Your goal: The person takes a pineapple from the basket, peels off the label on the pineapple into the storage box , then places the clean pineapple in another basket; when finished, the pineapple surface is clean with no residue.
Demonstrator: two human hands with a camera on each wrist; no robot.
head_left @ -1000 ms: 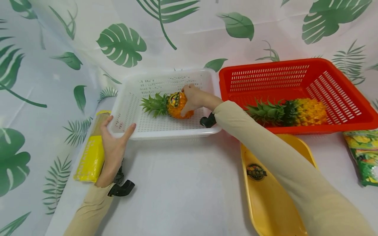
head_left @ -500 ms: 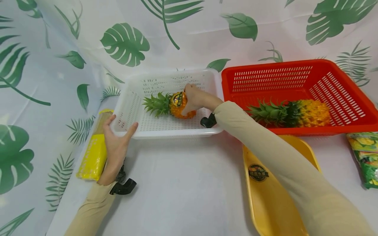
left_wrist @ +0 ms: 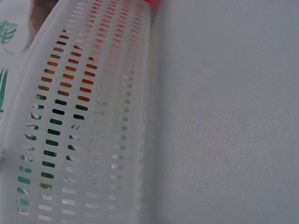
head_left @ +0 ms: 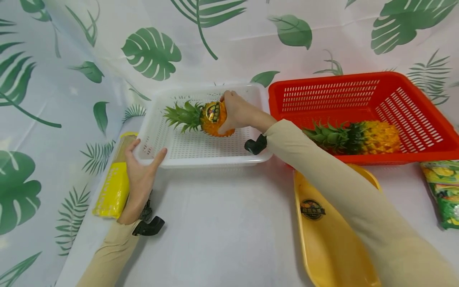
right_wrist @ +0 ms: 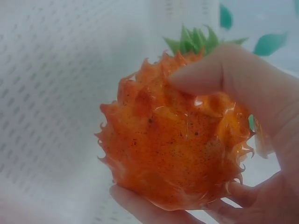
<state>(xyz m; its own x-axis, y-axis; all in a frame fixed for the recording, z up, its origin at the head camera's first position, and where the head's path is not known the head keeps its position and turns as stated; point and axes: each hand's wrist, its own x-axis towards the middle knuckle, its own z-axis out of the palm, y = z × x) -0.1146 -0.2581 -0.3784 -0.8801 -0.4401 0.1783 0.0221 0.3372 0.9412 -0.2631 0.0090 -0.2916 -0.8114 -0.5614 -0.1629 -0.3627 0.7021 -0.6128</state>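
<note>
Head view, right hand (head_left: pixel 236 113) fingers grasping pineapple (head_left: pixel 211 118) above white basket (head_left: pixel 157 123), left hand (head_left: pixel 138 175) fingers released at rim

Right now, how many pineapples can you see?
2: a small pineapple held by the right hand over the white basket, a larger pineapple lying in the red basket.
</note>
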